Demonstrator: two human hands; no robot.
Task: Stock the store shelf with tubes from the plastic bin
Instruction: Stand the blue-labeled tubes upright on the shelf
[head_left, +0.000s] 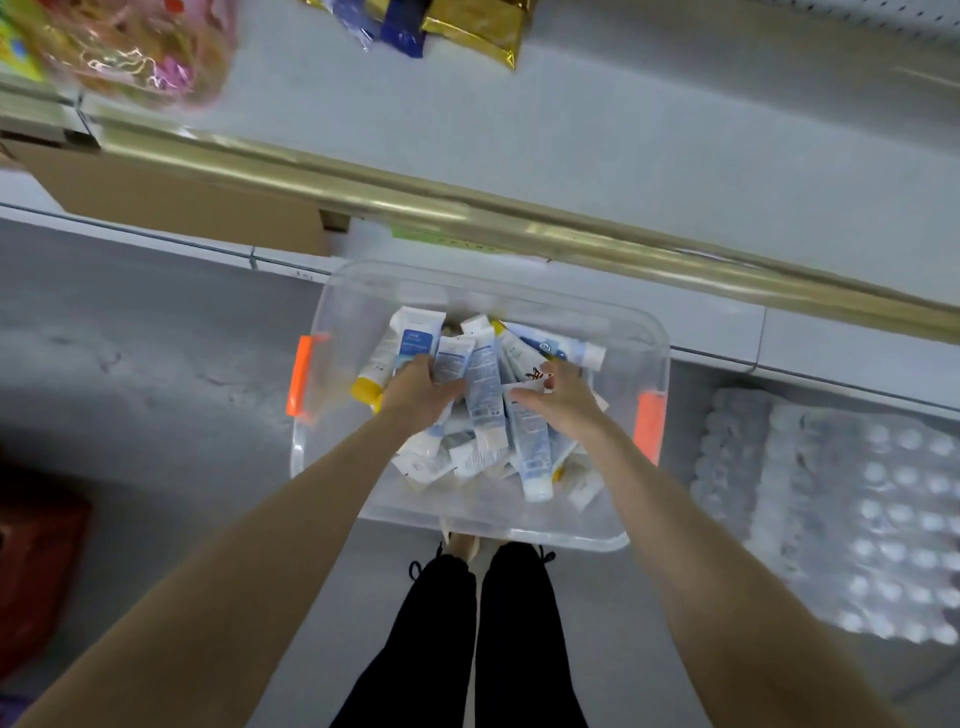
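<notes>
Floor (156, 338): bare grey concrete, carrying the plastic bin (358, 301).
Left hand (421, 387): curled round tubes (480, 374) at bin's ten o'clock.
Tubes: light, soft, slick; grasp mid-body.
Right hand (558, 400): curled into pile; grip, I cannot tell.
Shelf (623, 130): twelve o'clock, above bin.
Bottled water (857, 493): three o'clock.

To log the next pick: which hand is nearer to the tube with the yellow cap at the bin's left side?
Left. The left hand lies just right of the yellow-capped tube, almost touching it; the right hand is farther right, across the tubes.
</notes>
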